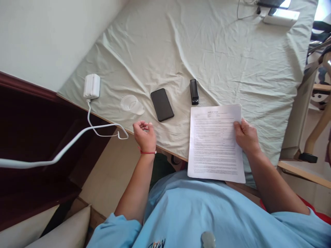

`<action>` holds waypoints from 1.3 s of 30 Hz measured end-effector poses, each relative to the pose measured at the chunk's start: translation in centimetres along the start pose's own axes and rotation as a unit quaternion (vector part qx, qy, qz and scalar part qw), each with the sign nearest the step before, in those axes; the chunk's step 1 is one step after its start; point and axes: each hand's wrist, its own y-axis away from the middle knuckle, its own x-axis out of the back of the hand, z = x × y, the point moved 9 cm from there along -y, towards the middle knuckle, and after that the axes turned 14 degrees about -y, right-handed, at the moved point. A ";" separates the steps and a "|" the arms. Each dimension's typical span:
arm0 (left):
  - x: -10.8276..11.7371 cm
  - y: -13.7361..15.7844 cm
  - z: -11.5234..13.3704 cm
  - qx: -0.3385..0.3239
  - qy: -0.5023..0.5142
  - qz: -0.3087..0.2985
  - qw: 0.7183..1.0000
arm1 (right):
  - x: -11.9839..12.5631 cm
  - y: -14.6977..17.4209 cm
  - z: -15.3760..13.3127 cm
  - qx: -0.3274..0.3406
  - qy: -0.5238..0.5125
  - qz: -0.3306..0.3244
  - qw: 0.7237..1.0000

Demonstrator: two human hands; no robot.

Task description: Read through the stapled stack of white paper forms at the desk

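A stack of printed paper sheets (216, 144) lies near the table's front edge, its lower end jutting past it. At its right edge, my right hand (247, 135) is closed on the stack, with the thumb on the top sheet. My left hand (144, 134) is over the front edge with fingers curled in; whether anything is inside them cannot be made out. Just beyond it are a clear plastic container (131, 104) and a black smartphone (162, 104), dark screen up. A black stapler (194, 92) rests above the paper stack.
A white power adapter (91, 86) sits at the left table corner, its thick white cable (74, 136) hanging over the edge. At the far right are a white boxy device (281, 17) and a thin cable. Wrinkled pale cloth (219, 51) covers the table.
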 end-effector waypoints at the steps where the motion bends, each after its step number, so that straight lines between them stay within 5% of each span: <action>1: -0.4 0.0 0.6 -0.009 -0.008 0.003 1.000 | 0.0 -0.1 0.0 -0.003 0.003 0.001 1.000; 5: -1.3 -0.2 2.6 -0.048 -0.055 0.023 0.997 | -0.2 -0.4 0.0 -0.004 0.005 -0.010 1.000; 9: -1.2 -1.4 2.9 -0.011 -0.080 0.052 0.995 | -0.4 -0.5 0.2 0.007 0.006 -0.015 1.000; 21: -5.6 1.4 10.0 -0.012 -0.247 -0.073 0.966 | -0.4 -0.2 0.6 0.032 0.012 0.023 0.999; 26: -6.5 0.2 9.9 -0.011 -0.273 -0.089 0.958 | -0.5 -0.2 0.8 0.048 -0.001 0.029 0.998; 34: -4.3 2.1 7.7 -0.067 -0.288 -0.118 0.948 | -0.7 -0.3 1.3 0.060 -0.015 0.027 0.998; 39: -5.2 0.6 9.1 -0.051 -0.313 -0.121 0.941 | -0.7 -0.3 1.3 0.063 -0.012 0.033 0.997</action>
